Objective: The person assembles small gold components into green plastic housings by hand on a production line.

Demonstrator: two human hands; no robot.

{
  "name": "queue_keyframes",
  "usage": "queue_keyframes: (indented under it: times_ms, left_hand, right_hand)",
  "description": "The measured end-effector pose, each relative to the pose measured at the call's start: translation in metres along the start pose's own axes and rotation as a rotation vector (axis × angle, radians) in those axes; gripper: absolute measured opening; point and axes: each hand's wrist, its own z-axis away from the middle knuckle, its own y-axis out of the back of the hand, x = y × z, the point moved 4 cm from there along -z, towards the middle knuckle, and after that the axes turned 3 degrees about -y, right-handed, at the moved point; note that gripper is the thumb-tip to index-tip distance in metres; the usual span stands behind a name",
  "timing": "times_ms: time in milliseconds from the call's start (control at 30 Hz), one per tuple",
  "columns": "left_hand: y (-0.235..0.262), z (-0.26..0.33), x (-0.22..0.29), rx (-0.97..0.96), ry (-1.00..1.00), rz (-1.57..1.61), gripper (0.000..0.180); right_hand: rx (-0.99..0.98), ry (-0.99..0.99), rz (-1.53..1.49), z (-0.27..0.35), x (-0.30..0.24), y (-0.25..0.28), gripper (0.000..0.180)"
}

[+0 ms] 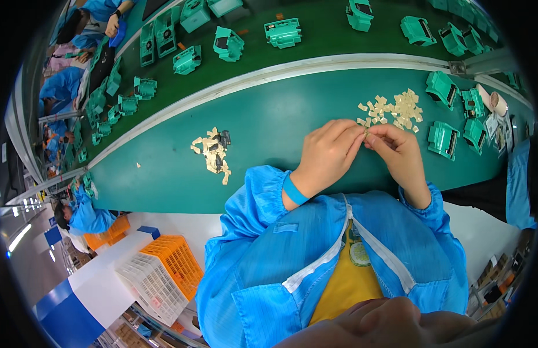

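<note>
pinching a small piece (pixel 366 132) between narrowed fingertips, left hand (pixel 328 152) meeting right hand (pixel 400 153), near pale pieces (pixel 407 108)

Smooth green worktop (pixel 269 122), matte. Near its right end: loose scatter of small cream-yellow flat pieces (pixel 406 110); four teal plastic housings with dark insets (pixel 441 140) just right of those. Left: tight mixed pile of cream and black pieces (pixel 211 153), one tiny pale chip (pixel 138 165) farther left, alone. Beyond pale metal rail (pixel 338 62): dark-green belt (pixel 327 32), more teal housings (pixel 283 33) spaced along.
</note>
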Motion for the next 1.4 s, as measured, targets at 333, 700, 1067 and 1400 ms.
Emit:
queue_keyframes:
  times_ms: [333, 700, 1067, 1400]
  left_hand:
    - [-0.032, -0.023, 0.005, -0.104, -0.112, 0.015, 0.011]
    - [-0.070, -0.038, -0.033, -0.179, 0.140, 0.083, 0.011]
    - [-0.063, -0.039, -0.023, -0.345, 0.130, 0.394, 0.019]
    - [-0.049, -0.028, -0.023, -0.334, 0.394, 0.586, 0.016]
  right_hand:
    - [0.202, 0.136, 0.393, 0.011, -0.014, 0.025, 0.012]
    - [0.225, -0.003, 0.029, -0.001, 0.012, 0.069, 0.018]
    - [0.199, 0.053, 0.143, -0.003, -0.003, 0.057, 0.007]
    - [0.264, 0.475, 0.734, 0.004, -0.030, 0.036, 0.013]
